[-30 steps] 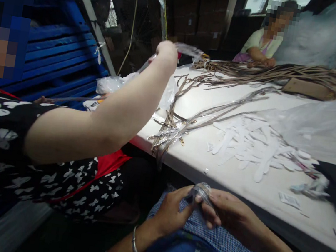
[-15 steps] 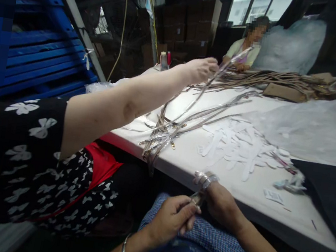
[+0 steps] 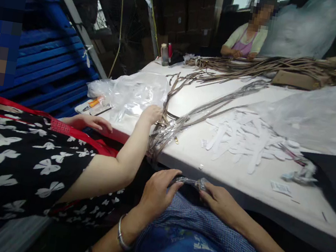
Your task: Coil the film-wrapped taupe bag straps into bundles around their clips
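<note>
Over my lap, just in front of the table edge, both hands grip a thin strap [image 3: 188, 181] wrapped in clear plastic. My left hand [image 3: 157, 192] has its fingers and thumb closed around one part of it. At the other side, my right hand [image 3: 220, 199] pinches a bunched, shiny plastic-covered portion between thumb and fingers. A pile of plastic-wrapped straps [image 3: 184, 122] with gold-coloured metal clips hangs partly over the edge, ahead and to the left. White paper strips [image 3: 244, 139] are scattered on the table beyond my hands.
A co-worker's hand [image 3: 151, 115] rests by the strap pile on my left. Clear plastic bags [image 3: 138, 92] lie farther back. Across the white table [image 3: 230, 175] sits another person [image 3: 246, 38] behind brown straps [image 3: 242, 72]. Plastic sheeting [image 3: 323, 119] covers the right side.
My hands have moved apart, and the wrapped strap now spans between them. The co-worker's outstretched arm has drawn back from across the table to the strap pile.
</note>
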{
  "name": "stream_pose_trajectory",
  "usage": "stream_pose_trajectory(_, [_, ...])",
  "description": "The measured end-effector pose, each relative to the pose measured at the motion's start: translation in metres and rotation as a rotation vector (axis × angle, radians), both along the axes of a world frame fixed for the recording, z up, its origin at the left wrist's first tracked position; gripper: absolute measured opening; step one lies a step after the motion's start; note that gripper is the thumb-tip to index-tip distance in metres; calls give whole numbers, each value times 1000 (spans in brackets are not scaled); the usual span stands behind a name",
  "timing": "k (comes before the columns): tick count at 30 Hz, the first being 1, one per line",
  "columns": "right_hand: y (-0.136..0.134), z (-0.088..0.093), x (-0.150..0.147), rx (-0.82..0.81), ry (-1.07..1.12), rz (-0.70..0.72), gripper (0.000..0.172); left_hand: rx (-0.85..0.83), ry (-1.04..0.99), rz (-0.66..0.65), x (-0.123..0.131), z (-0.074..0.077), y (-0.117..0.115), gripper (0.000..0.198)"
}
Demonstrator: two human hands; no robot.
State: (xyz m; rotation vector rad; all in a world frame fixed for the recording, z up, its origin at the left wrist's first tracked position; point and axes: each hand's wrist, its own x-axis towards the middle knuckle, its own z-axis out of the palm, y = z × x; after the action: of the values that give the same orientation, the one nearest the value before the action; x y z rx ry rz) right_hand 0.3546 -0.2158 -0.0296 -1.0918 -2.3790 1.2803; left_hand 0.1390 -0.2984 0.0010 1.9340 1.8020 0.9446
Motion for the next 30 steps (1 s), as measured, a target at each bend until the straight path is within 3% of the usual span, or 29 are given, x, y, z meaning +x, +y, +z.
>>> stream_pose_trajectory(3, [-3,1,0,-416,77,43,34,90,244,-182,4,-9,-8,35])
stream_pose_trajectory(6, [-12,8,1,-751,187,70,37,176,355,-259,8,-22,-10,34])
stream_pose_trajectory(11, [-29,26,6,-970,313,175,37,322,350,-327,2,-34,2,36])
stream_pose_trajectory(19, [-40,35,16,-838,448,155,38,273,316,-574,-8,-25,32,42])
stream_pose_trajectory(22, [-44,35,18,-852,517,123,35,244,194,-595,-3,-25,40,41])
stream_pose_trajectory(27, [-44,40,22,-942,778,0,35,94,-273,-439,22,-28,42,38])
stream_pose_trajectory(30, [-37,45,23,-793,911,-149,38,-23,-473,-297,41,-29,39,40])
